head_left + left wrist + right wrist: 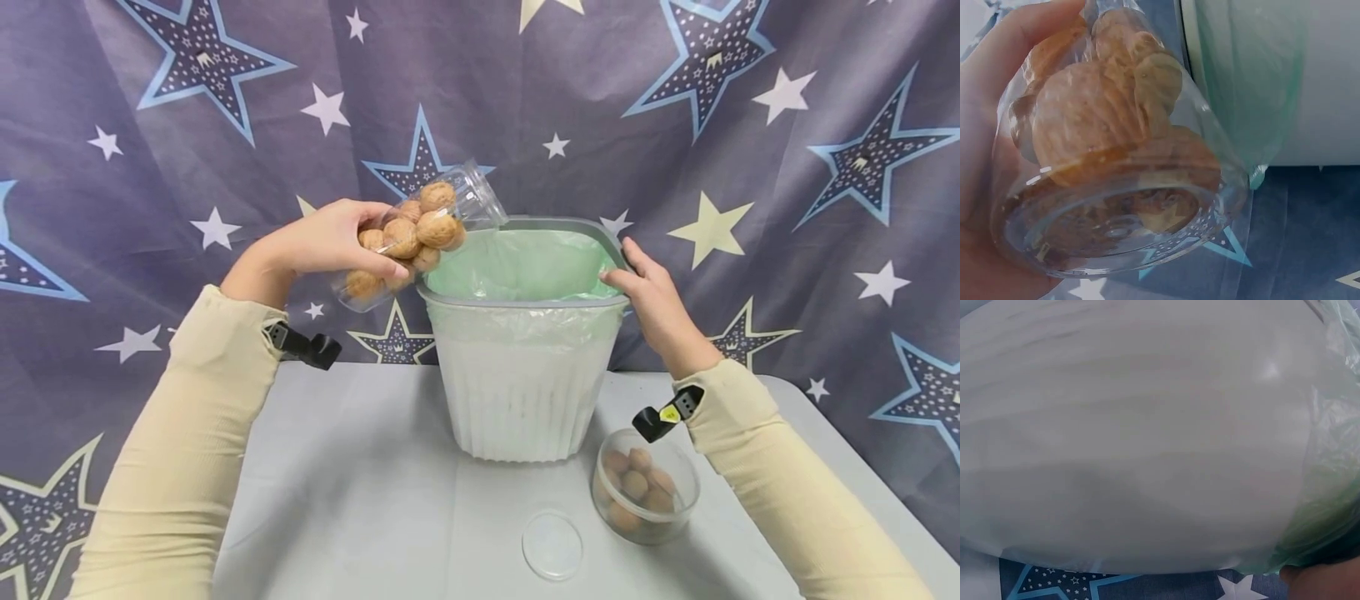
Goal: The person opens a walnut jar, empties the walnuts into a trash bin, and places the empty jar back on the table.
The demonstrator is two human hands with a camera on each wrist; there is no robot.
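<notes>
My left hand [330,242] grips a clear plastic jar [480,196] with several walnuts [437,228] inside. The jar is tilted, its mouth pointing up and right, close to the left side of a white trash bin [525,392]. In the left wrist view the jar's round base [1116,231] faces the camera, with walnuts [1085,119] behind it. A green bag [540,258] lines the bin under a grey rim [525,302]. At the rim's right side, my right hand [648,292] holds on with thumb inside. Only a bit of that hand [1325,581] shows in the right wrist view.
A round clear tub [645,487] holding several walnuts stands at the bin's front right, below my right forearm. A clear round lid [552,546] lies flat on the white table [360,500]. A star-patterned curtain [562,100] hangs behind.
</notes>
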